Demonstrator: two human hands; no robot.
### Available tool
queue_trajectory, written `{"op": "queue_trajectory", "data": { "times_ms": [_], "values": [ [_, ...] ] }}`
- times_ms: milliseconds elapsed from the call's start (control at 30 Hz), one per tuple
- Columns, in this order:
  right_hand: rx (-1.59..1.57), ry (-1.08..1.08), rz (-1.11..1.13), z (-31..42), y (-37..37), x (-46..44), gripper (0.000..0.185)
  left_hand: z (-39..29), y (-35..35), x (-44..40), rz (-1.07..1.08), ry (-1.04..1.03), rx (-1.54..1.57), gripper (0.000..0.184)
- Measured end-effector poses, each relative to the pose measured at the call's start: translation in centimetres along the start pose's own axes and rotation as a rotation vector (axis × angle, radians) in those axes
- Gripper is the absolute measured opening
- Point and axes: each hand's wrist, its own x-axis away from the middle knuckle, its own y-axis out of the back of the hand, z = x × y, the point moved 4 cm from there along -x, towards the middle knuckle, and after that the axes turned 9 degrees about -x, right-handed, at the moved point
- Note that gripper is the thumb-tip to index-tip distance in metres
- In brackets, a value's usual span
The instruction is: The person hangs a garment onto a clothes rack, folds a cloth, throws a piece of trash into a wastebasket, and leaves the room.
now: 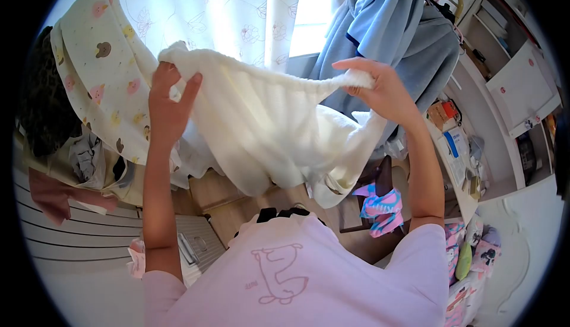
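A white fleecy garment [267, 128] hangs stretched between my two hands, its gathered, waistband-like upper edge running across at chest height or above. My left hand [169, 92] is closed on the left end of that edge, thumb pointing up. At the other end, my right hand [383, 89] pinches the edge, with some fingers extended to the left. The cloth drops in loose folds, and a lower part hangs toward the right. Whether it is a pair of trousers or another piece of clothing I cannot tell for sure.
A patterned cream cloth [104, 59] hangs at left. Blue-grey clothes [386, 48] hang at right, before a floral curtain [225, 12]. A pink and blue cloth [383, 208] lies on a dark chair. White shelves and a desk [460, 166] stand at right.
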Motion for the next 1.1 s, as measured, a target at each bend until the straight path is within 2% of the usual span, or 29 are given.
{"op": "queue_trajectory", "data": {
  "times_ms": [33, 67, 167, 233, 367, 467, 567, 667, 767, 800, 867, 900, 933, 1000, 1100],
  "values": [
    [-0.125, -0.043, 0.001, -0.3, 0.0, -0.1, 0.043, -0.8, 0.0, 0.3, -0.12, -0.24, -0.349, 0.02],
    [-0.186, -0.042, -0.058, -0.2, 0.0, 0.0, 0.037, -1.2, 0.0, 0.6, -0.18, -0.334, -0.476, 0.02],
    [-0.359, -0.079, -0.231, 1.4, 0.2, 0.1, 0.023, -0.7, -0.5, 1.4, -0.21, -0.321, -0.638, 0.024],
    [-0.462, -0.156, -0.33, 2.0, 0.2, 0.3, 0.018, -0.3, -0.8, 1.4, -0.241, -0.312, -0.638, 0.027],
    [-0.385, -0.058, -0.479, 3.1, 0.4, 0.7, 0.018, -1.4, -0.2, 1.5, -0.269, -0.195, -0.517, 0.035],
    [-0.345, -0.027, -0.489, 4.2, 0.8, 1.6, 0.018, -2.0, 0.9, 2.1, -0.243, -0.049, -0.517, 0.036],
    [-0.35, 0.086, -0.493, 4.9, 0.1, 2.3, 0.017, -3.6, 1.8, 2.1, -0.369, -0.223, -0.248, 0.037],
    [-0.151, 0.069, -0.519, 4.8, -0.5, 2.9, 0.012, 0.2, 0.4, 2.4, 0.021, 0.296, 0.555, 0.036],
    [0.268, 0.209, -0.227, 5.7, -1.0, 3.8, 0.021, 0.5, 1.8, 1.6, -0.094, 0.121, 0.108, 0.033],
    [0.212, 0.086, -0.036, 6.2, -1.6, 4.2, 0.026, 1.0, 2.1, 1.4, -0.046, 0.133, -0.005, 0.031],
    [-0.148, -0.229, 0.243, 7.4, -3.6, 5.3, 0.027, 1.9, 2.4, 0.8, 0.046, 0.15, -0.228, 0.026],
    [-0.331, -0.382, 0.382, 8.0, -5.0, 5.8, 0.028, 2.5, 1.7, 0.6, 0.186, 0.223, -0.06, 0.025],
    [-0.447, -0.33, 0.371, 8.3, -6.2, 5.6, 0.028, 2.5, 1.0, 0.6, 0.324, 0.295, 0.107, 0.024],
    [-0.676, -0.217, 0.347, 8.3, -9.2, 4.7, 0.029, 0.4, 0.6, 1.2, 0.601, 0.401, 0.494, 0.04],
    [-0.885, -0.191, 0.176, 9.2, -12.8, 2.9, 0.028, -4.3, 0.2, 2.6, 0.873, 0.432, 1.207, 0.063]
  ]
}}
